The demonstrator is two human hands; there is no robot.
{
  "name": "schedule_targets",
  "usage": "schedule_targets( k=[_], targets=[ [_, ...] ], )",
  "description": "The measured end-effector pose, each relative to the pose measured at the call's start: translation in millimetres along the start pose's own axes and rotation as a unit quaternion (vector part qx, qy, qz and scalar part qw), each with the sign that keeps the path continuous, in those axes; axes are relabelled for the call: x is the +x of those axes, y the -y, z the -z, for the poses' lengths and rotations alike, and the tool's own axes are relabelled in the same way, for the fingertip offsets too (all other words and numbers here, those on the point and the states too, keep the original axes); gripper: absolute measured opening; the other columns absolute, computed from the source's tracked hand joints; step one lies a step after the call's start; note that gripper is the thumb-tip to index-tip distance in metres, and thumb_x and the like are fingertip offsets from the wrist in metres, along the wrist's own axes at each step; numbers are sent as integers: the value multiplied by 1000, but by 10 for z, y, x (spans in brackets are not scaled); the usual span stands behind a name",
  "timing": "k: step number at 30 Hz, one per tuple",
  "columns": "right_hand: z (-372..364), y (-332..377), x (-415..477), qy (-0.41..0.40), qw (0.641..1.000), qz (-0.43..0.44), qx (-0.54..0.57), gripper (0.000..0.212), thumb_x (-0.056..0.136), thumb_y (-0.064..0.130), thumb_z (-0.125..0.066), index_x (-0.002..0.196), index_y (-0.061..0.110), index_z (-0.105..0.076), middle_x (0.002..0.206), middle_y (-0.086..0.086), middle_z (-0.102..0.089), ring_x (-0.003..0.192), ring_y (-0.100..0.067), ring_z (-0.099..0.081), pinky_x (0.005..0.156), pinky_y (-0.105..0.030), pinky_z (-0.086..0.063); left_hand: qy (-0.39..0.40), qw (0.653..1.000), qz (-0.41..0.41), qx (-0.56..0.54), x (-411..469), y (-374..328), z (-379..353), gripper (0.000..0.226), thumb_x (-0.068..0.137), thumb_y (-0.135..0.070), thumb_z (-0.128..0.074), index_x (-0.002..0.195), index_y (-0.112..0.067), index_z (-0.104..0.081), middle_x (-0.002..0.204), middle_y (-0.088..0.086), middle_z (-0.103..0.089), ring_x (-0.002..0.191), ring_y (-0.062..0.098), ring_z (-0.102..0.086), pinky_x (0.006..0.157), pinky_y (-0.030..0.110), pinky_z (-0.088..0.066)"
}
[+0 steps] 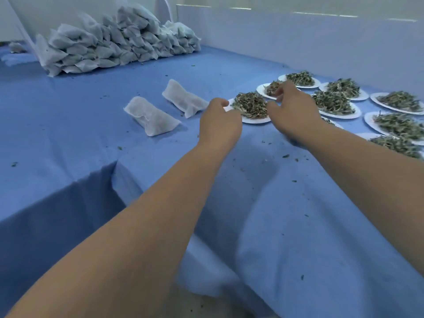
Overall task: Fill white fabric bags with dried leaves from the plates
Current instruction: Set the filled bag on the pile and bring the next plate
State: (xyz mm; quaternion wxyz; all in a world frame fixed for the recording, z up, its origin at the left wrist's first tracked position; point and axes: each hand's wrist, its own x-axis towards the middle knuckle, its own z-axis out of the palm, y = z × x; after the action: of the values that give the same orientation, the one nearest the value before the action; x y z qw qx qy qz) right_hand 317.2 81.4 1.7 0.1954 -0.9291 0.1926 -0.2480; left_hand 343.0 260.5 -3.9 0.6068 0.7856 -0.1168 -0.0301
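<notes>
Blue-draped desk (91, 125); left hand (219, 121) pinched a plate (254, 120) rim, right hand (292, 113) curled loosely beside the leaves (251, 104), likely to lift it.

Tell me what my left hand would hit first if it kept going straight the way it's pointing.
Most likely the near plate heaped with dried leaves: the left hand already sits at its rim, fingers aimed at it. Whether it's touching yet, I can't tell.

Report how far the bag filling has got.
Done: a large stack of filled bags at the back, two more filled bags lying nearer. In hand: left hand and right hand reach the nearest plate. Left: many plates of leaves.
</notes>
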Motion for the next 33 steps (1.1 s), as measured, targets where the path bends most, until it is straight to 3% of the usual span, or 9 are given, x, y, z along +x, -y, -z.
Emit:
schedule_targets(
  k=[4,11,16,22,25,28,30,32,33],
  targets=[
    [-112,-79,321,50,997,-20,-47,41,100,35,-37,131,8,-43,120,-19,-61,100,-35,-54,81,-41,-42,-26,995,-18,98,258,35,-206,35,91,-6,-43,125,-13,-44,97,1,-55,87,26,-55,65,33,-40],
    [-252,-154,724,139,985,-87,-51,57,108,38,-26,149,-2,-33,138,-25,-51,121,-38,-51,87,-38,-35,-25,971,-48,233,371,215,-429,63,97,-21,-38,153,-6,-13,120,18,-56,111,34,-51,79,38,-35],
    [-219,-197,730,134,987,-63,-62,35,106,25,-26,88,4,-48,90,-15,-51,88,-30,-47,77,-36,-33,3,954,-61,293,399,228,-448,59,100,-17,-35,153,0,-15,138,18,-48,112,36,-50,77,39,-36],
    [-77,-69,611,145,985,-75,-60,21,104,9,-31,97,0,-49,99,-20,-49,91,-30,-45,79,-36,-35,-24,971,-27,236,445,240,-411,62,101,-21,-32,157,-7,-8,107,11,-61,89,30,-49,67,38,-31],
    [27,-94,579,144,986,-64,-62,16,102,11,-37,95,5,-51,96,-17,-50,88,-26,-44,74,-34,-36,-61,979,-7,196,470,241,-375,47,104,-22,-34,147,-5,-30,91,5,-52,86,29,-50,64,36,-31],
    [130,-121,509,130,988,-69,-38,17,95,8,-42,78,7,-43,75,-11,-39,72,-22,-35,58,-33,-24,-119,989,3,91,491,269,-325,14,100,-22,-43,99,-10,-52,83,-1,-51,78,28,-47,56,33,-29],
    [181,-141,466,112,991,-66,-24,23,94,8,-45,77,-3,-54,70,-11,-37,70,-22,-32,59,-30,-24,-141,988,-8,55,487,257,-292,21,96,-22,-52,76,-20,-47,85,1,-60,84,31,-55,58,32,-34],
    [198,-173,443,101,993,-57,0,27,95,9,-49,97,-5,-71,68,-11,-48,65,-25,-37,61,-26,-31,-139,990,-6,8,495,259,-276,14,93,-25,-62,105,-18,-67,119,1,-70,111,23,-63,84,31,-48],
    [208,-183,422,99,994,-52,9,26,95,10,-51,100,3,-76,66,-6,-55,60,-24,-42,58,-24,-35,-136,990,7,-30,481,244,-282,36,91,-24,-65,126,-13,-65,125,0,-70,116,22,-64,95,34,-50]
  ],
)
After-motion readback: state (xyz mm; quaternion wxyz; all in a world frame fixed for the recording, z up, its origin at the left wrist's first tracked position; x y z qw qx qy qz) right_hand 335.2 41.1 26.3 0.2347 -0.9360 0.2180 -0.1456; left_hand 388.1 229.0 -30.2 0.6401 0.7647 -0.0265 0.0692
